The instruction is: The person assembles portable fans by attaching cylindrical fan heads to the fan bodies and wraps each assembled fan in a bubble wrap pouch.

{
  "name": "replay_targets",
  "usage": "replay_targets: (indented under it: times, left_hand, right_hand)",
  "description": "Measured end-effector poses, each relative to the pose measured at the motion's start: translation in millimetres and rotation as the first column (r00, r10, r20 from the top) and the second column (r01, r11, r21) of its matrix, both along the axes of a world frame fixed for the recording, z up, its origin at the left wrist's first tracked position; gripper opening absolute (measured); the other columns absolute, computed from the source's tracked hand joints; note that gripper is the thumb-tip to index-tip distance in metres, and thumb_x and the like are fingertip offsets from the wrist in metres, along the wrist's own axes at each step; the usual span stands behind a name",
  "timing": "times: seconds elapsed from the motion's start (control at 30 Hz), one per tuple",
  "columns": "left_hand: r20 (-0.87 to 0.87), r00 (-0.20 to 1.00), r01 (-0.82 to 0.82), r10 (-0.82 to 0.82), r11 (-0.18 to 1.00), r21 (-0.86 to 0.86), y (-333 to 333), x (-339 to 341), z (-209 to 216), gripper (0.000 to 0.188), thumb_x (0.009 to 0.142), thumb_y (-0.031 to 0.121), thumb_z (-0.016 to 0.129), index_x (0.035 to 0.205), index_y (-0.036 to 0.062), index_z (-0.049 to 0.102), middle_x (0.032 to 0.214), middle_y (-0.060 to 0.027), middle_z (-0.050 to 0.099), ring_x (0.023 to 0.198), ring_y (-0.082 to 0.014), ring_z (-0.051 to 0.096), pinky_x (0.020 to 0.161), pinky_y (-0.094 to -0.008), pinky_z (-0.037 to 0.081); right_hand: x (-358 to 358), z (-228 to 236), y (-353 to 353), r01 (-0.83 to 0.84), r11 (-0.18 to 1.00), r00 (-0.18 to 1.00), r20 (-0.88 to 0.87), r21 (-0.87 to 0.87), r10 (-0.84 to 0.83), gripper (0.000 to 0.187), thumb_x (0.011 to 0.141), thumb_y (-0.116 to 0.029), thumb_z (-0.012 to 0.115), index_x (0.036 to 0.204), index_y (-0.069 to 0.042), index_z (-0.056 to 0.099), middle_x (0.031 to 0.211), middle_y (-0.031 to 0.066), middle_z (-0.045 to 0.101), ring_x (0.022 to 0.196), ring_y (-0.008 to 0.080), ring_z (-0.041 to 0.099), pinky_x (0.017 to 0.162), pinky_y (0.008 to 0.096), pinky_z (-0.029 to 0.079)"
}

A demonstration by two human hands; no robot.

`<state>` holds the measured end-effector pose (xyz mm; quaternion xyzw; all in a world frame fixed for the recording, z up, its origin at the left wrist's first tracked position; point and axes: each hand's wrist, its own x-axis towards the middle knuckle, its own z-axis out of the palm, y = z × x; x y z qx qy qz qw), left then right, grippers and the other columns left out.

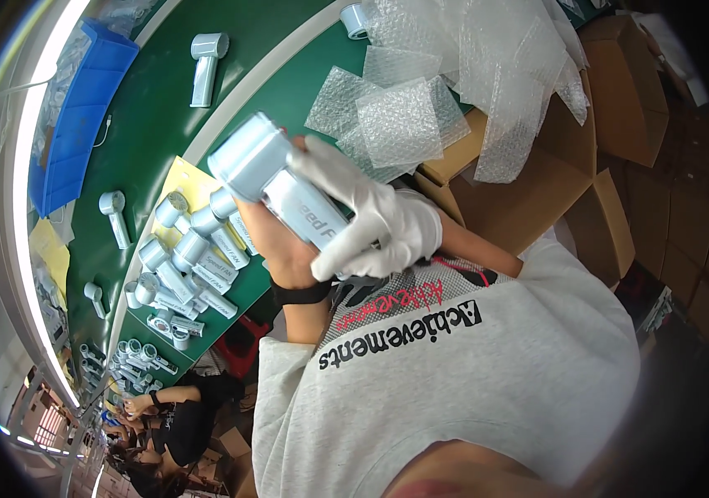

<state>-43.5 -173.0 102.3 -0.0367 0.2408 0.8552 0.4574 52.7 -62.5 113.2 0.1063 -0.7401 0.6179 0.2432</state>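
Note:
A light-blue handheld fan (pixel 251 158) with a thick round head is held up in front of my chest, tilted. My right hand (pixel 387 228), in a white glove, is closed around its handle, with the thumb and fingers on opposite sides. My left hand (pixel 275 241), bare and with a black band at the wrist, reaches up behind the fan. Its fingers are hidden there, so I cannot tell whether they grip it. Just left of that hand, a heap of similar handheld fans (pixel 192 249) lies on the table, partly over yellow sheets (pixel 184 178).
Bubble-wrap sheets (pixel 400 120) pile up at the back right beside an open cardboard box (pixel 528 195). Single fans (pixel 205 70) stand apart on the green table (pixel 151 116). A blue bin (pixel 89 116) stands at the far left. Another person (pixel 180 419) works at lower left.

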Motion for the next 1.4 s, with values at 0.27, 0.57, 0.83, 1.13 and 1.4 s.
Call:
replay_targets:
  times: [0.27, 0.57, 0.83, 1.13, 1.4]
  left_hand:
    - [-0.488, 0.753, -0.553, 0.441, 0.826, -0.106, 40.2, 3.6, 4.4, 0.07, 0.085, 0.061, 0.035, 0.119, 0.0012, 0.044, 0.103, -0.0144, 0.057, 0.088, -0.0269, 0.055, 0.074, -0.0405, 0.049]
    - [0.077, 0.988, 0.079, -0.132, 0.873, 0.481, 53.0, -9.2, -40.9, 0.081, 0.076, 0.06, 0.052, 0.127, -0.0017, 0.036, 0.121, -0.0215, 0.046, 0.099, -0.0327, 0.054, 0.082, -0.0443, 0.047]
    - [-0.904, 0.308, 0.049, -0.298, 0.953, -0.298, 67.8, 29.9, -129.3, 0.054, 0.083, 0.028, 0.055, 0.128, 0.0014, 0.038, 0.129, -0.0142, 0.044, 0.106, -0.0305, 0.052, 0.097, -0.0383, 0.038]
    - [-0.722, -0.162, -0.48, -0.673, 0.693, -0.538, 19.3, -14.1, -145.9, 0.027, 0.076, 0.001, 0.051, 0.102, 0.0001, 0.055, 0.08, -0.0135, 0.056, 0.083, -0.031, 0.051, 0.076, -0.0385, 0.041]
    - [-0.854, 0.267, -0.74, -0.447, 0.473, -0.479, -9.1, -75.0, -72.7, 0.039, 0.07, -0.001, 0.062, 0.108, -0.0011, 0.054, 0.081, -0.0104, 0.052, 0.078, -0.0244, 0.049, 0.075, -0.0323, 0.04]
  right_hand:
    - [5.2, -11.8, -26.3, 0.289, 0.925, 0.927, 0.315, -0.246, -0.206, 0.07, 0.064, 0.007, 0.06, 0.128, -0.009, 0.038, 0.129, 0.0233, 0.035, 0.118, 0.0299, 0.043, 0.094, 0.0334, 0.037]
    - [-1.3, 5.1, -1.3, 0.098, 0.328, 0.773, 0.279, -0.94, 0.57, 0.049, 0.077, -0.019, 0.064, 0.117, -0.003, 0.041, 0.088, 0.0085, 0.056, 0.078, 0.0185, 0.06, 0.069, 0.0312, 0.049]
    - [-16.6, -10.8, 1.6, 0.239, 0.131, 0.885, 0.271, -0.962, 0.38, 0.049, 0.084, -0.041, 0.056, 0.113, -0.003, 0.044, 0.089, 0.008, 0.055, 0.074, 0.0176, 0.059, 0.064, 0.0328, 0.052]
    - [7.0, -4.3, 46.6, 0.009, 0.156, 0.971, 0.046, -0.988, 0.233, 0.053, 0.082, -0.027, 0.059, 0.124, -0.003, 0.035, 0.092, 0.0099, 0.054, 0.072, 0.0182, 0.059, 0.062, 0.0321, 0.051]
    - [52.9, -30.6, 79.7, 0.149, 0.393, 0.889, 0.297, -0.907, 0.347, 0.064, 0.079, -0.03, 0.06, 0.128, -0.001, 0.031, 0.088, 0.01, 0.05, 0.06, 0.0172, 0.056, 0.052, 0.031, 0.05]
